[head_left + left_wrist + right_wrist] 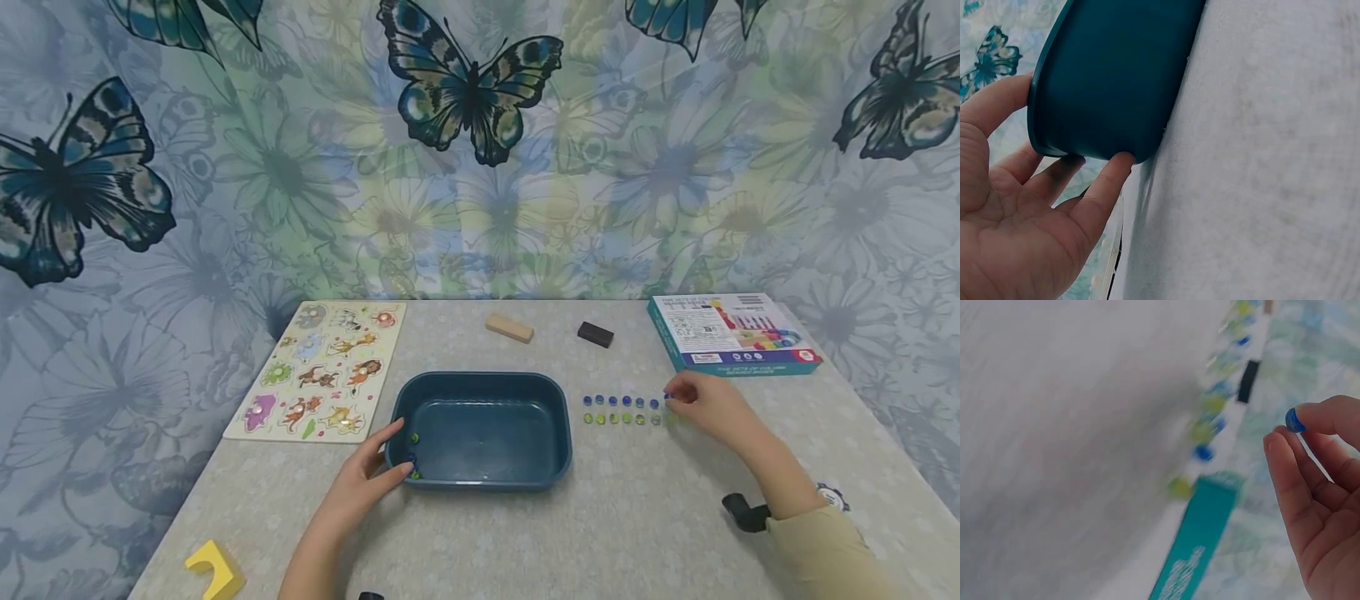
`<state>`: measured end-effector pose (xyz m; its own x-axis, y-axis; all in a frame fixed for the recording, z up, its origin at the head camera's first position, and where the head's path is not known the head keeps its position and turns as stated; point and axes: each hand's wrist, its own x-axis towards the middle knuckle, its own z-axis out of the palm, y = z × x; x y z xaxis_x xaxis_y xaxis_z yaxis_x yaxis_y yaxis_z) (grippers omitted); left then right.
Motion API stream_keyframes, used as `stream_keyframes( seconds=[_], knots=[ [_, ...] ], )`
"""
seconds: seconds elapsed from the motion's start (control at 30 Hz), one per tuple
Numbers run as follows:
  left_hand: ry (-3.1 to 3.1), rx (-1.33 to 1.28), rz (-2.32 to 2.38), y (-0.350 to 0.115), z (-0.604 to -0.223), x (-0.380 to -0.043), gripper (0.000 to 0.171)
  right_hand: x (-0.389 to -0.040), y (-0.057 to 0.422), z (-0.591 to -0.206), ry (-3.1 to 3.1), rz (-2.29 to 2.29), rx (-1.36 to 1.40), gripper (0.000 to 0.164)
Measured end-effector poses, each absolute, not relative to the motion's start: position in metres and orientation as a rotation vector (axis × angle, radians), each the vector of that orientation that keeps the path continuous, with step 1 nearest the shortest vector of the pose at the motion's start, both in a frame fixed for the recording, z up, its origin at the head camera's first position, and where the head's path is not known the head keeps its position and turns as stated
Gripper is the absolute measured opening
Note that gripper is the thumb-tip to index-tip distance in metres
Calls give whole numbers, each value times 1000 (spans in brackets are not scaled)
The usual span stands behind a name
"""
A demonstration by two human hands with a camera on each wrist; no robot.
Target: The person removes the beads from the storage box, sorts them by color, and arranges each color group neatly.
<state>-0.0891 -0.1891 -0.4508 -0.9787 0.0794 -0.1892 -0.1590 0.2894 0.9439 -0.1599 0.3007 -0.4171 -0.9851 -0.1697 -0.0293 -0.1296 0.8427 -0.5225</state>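
A dark blue plastic tub point(483, 482) stands mid-table, with a few small green and blue marbles point(415, 437) at its left end. My left hand point(363, 479) holds that end, its thumb at the rim and other fingers against the outer wall, as the left wrist view point(1035, 212) also shows. Between thumb and fingertips, my right hand point(708, 408) pinches a blue marble point(1294, 420), raised off the table in the right wrist view. It is at the right end of two rows, blue marbles point(613, 401) behind and yellow-green marbles point(613, 419) in front.
An animal puzzle board point(318, 371) lies left of the tub. Behind are a wooden block point(510, 327) and a black block point(596, 335). A flat game box point(735, 333) lies at back right, a yellow arched block point(215, 571) at front left.
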Motion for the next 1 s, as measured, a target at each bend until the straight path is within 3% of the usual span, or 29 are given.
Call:
stream_keyframes(
  seconds=[0.33, 0.77, 1.0],
  knots=[
    [2347, -57, 1775, -190, -451, -88, 62, -169, 341, -436, 2901, -703, -90, 18],
    [2362, -63, 1760, -189, -452, -89, 63, -176, 345, -448, 2852, -662, -36, 15],
    [2362, -80, 1751, -189, -451, -89, 63, -172, 343, -439, 2892, -677, -27, 25]
  ],
)
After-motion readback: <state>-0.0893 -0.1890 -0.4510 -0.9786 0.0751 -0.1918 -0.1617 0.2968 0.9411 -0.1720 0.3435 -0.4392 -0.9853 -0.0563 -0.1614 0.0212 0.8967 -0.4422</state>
